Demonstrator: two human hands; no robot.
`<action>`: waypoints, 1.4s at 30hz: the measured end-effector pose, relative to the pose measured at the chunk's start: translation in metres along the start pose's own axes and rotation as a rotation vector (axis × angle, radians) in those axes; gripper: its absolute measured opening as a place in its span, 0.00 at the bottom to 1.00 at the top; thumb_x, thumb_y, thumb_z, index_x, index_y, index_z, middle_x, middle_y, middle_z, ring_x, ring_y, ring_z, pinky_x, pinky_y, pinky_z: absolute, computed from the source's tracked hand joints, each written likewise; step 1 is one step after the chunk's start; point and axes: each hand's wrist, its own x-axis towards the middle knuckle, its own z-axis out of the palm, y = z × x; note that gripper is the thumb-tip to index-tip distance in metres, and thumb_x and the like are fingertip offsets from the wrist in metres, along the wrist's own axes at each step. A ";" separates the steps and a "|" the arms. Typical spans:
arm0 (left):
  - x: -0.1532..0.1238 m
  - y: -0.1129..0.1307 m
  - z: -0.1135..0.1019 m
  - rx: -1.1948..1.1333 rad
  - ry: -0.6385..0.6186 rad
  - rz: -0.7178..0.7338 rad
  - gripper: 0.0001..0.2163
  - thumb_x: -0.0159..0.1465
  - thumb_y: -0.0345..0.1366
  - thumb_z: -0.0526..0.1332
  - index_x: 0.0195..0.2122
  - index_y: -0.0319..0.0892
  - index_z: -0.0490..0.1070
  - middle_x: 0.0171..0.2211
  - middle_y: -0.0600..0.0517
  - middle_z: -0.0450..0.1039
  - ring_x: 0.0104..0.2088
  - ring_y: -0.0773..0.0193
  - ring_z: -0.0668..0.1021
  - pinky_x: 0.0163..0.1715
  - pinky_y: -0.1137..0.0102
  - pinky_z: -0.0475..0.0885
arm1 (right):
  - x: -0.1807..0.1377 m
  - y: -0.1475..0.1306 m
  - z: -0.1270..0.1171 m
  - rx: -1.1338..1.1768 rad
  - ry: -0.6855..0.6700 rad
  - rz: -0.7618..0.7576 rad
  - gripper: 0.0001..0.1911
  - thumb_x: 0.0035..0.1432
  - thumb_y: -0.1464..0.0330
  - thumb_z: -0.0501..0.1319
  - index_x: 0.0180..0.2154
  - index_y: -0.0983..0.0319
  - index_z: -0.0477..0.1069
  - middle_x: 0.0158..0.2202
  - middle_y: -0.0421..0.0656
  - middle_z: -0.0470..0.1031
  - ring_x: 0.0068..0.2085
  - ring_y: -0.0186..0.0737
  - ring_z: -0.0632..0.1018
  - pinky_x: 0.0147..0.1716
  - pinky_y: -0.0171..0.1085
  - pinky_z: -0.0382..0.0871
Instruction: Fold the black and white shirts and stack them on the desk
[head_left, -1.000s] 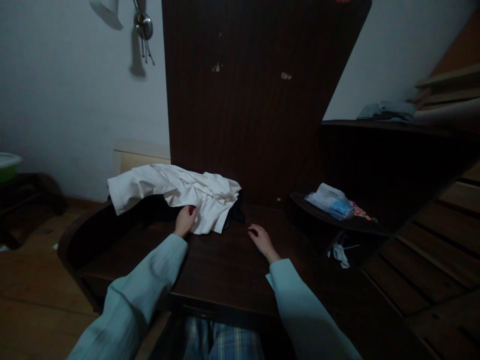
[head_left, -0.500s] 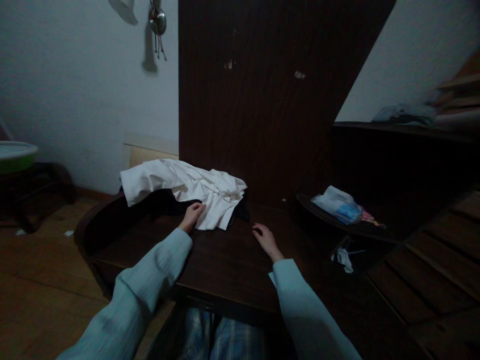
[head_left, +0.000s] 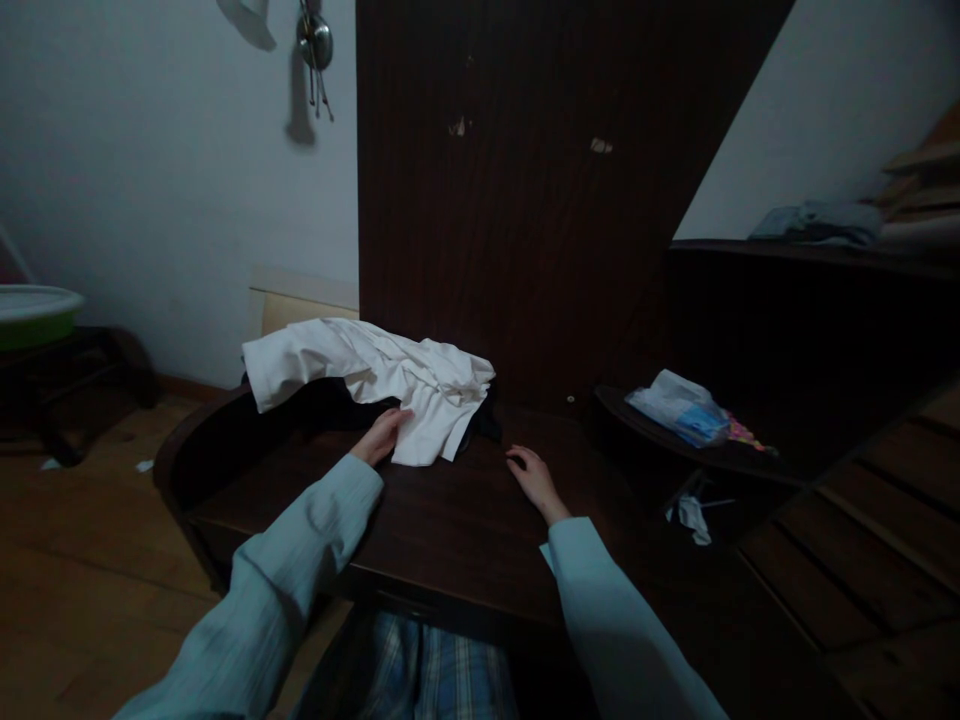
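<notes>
A crumpled white garment (head_left: 435, 400), which looks like a shirt, is draped over dark cloth (head_left: 491, 420) on the dark wooden desktop (head_left: 442, 520). My left hand (head_left: 380, 435) is at its near left edge, thumb on top and the other fingers partly hidden by the fabric; it appears to hold that edge lightly. To the right of the garment, my right hand (head_left: 534, 478) hovers at or rests on the wood, with fingers loosely bent and apart and nothing in them.
A tall dark panel (head_left: 510, 220) rises behind the desk. On the right, a corner shelf (head_left: 615, 405) bears a clear plastic bag (head_left: 682, 410), with crumpled white paper (head_left: 691, 520) below. A curved wooden rim (head_left: 176, 450) bounds the left side. A green basin (head_left: 37, 325) sits far left.
My left hand has turned flatter and its fingers have slid along the garment's edge, whose near corner has shifted slightly. My right hand is nearly still.
</notes>
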 end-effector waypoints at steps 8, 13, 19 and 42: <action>-0.003 -0.004 0.015 0.051 -0.060 0.013 0.09 0.47 0.27 0.64 0.31 0.36 0.72 0.27 0.49 0.76 0.27 0.64 0.77 0.31 0.73 0.70 | 0.000 -0.005 0.000 -0.056 0.005 -0.016 0.09 0.49 0.71 0.56 0.31 0.61 0.73 0.42 0.46 0.74 0.47 0.44 0.72 0.51 0.46 0.61; -0.006 0.012 0.017 -0.196 -0.092 0.027 0.09 0.49 0.28 0.58 0.33 0.38 0.71 0.25 0.53 0.75 0.30 0.62 0.78 0.33 0.71 0.72 | 0.000 -0.008 -0.001 -0.057 -0.008 0.003 0.09 0.49 0.71 0.56 0.32 0.61 0.73 0.42 0.47 0.74 0.48 0.44 0.71 0.51 0.45 0.61; -0.018 0.017 0.006 -0.334 -0.202 -0.107 0.17 0.46 0.27 0.56 0.38 0.36 0.70 0.28 0.48 0.76 0.36 0.52 0.78 0.39 0.61 0.73 | 0.000 -0.008 -0.001 -0.054 -0.014 0.009 0.09 0.48 0.71 0.56 0.32 0.62 0.73 0.42 0.48 0.74 0.48 0.44 0.71 0.51 0.45 0.61; -0.014 -0.003 0.002 0.041 -0.259 -0.266 0.08 0.51 0.35 0.63 0.31 0.37 0.72 0.26 0.46 0.76 0.31 0.56 0.78 0.34 0.66 0.73 | -0.002 -0.014 -0.001 0.024 0.041 0.034 0.07 0.46 0.71 0.56 0.29 0.60 0.72 0.39 0.45 0.75 0.47 0.45 0.72 0.50 0.47 0.62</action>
